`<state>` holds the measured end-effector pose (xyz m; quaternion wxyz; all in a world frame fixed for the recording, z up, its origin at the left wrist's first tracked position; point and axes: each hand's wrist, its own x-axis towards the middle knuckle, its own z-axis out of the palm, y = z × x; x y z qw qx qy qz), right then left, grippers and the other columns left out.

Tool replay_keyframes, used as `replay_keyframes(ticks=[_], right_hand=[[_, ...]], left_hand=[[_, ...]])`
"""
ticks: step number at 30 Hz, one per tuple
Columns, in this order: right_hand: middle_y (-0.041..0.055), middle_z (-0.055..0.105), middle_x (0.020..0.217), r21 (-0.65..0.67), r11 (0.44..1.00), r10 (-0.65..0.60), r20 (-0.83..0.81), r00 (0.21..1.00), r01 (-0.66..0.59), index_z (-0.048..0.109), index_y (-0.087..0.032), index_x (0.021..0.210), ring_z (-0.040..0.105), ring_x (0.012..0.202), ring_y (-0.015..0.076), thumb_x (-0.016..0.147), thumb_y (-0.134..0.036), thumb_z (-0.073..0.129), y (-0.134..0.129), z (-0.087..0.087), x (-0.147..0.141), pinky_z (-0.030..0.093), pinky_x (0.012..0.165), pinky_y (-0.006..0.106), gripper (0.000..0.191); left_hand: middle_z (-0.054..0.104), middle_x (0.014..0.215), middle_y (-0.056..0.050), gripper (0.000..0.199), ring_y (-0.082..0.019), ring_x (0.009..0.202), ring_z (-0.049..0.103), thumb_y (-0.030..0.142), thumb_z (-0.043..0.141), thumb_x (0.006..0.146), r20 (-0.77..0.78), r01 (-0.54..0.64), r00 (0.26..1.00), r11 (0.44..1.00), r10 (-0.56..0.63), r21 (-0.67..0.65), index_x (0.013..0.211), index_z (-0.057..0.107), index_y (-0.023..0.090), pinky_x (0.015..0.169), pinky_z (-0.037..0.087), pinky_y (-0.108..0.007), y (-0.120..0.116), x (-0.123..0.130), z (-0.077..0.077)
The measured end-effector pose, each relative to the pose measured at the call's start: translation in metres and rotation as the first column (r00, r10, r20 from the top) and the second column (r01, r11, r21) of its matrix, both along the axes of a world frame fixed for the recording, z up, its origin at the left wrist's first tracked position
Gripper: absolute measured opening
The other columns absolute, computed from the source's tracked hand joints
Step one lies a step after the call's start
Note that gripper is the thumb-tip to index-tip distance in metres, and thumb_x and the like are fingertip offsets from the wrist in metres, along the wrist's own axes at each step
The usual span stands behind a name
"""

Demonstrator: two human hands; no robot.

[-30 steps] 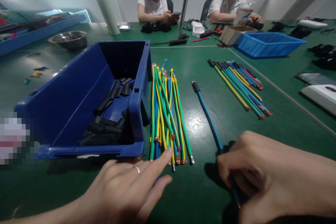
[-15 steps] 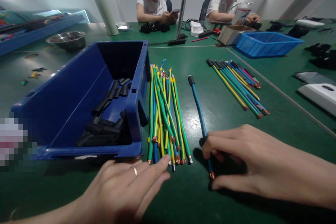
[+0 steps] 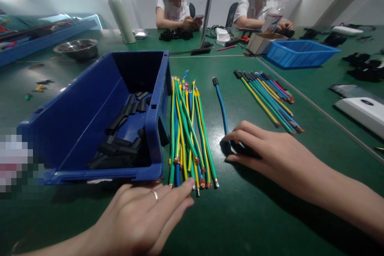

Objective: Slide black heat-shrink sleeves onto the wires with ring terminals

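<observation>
The blue cable (image 3: 221, 103) lies farther up the bench (image 3: 252, 224) and more to the left than a second ago, now almost upright in the view instead of slanting. The right hand (image 3: 229, 149) has travelled with it; its fingertips touch the cable near the lower end, and its grip stands slightly apart, thumb and fingers either side of that end. Whether the thumb touches it is hard to see, as the fingers partly cover it. The left hand (image 3: 191, 191) keeps its place, forefinger extended to the lower tips of the cable bundle (image 3: 192, 128), thumb a little apart from it.

The deep navy bin (image 3: 75, 104) stands just beside the bundle, its wall rising on that side and its front lip right above the left hand. Inside lie short, matte black sleeves (image 3: 120, 144), tubular and loosely heaped. The bundle mixes smooth green-and-yellow and blue insulation, crossing in places, with frayed copper or silvery ends. Right of the blue cable, well apart, a row of sleeved cables (image 3: 265, 100) slants across the green surface, black caps at the far ends. Beyond are a shallow, bright blue tray (image 3: 303, 54), a cardboard box (image 3: 262, 44) and a shiny round metal bowl (image 3: 78, 50).
</observation>
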<state>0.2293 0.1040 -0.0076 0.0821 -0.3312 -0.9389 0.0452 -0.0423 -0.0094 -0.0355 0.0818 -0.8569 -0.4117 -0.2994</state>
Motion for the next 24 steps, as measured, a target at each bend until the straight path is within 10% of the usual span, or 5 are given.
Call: replay_keyframes(ticks=[24], right_hand=[[0.0091, 0.065, 0.098, -0.042, 0.989, -0.148, -0.265, 0.953, 0.142, 0.066, -0.015, 0.102, 0.063, 0.087, 0.0198, 0.097, -0.019, 0.051, 0.012, -0.008, -0.005, 0.051, 0.076, 0.035, 0.017]], left_hand=[[0.077, 0.076, 0.005, 0.021, -0.011, 0.052, 0.07, 0.022, 0.052, 0.099, -0.018, 0.013, 1.0, 1.0, -0.013, -0.023, 0.115, 0.064, 0.016, 0.049, 0.052, -0.022, 0.0, -0.001, 0.0]])
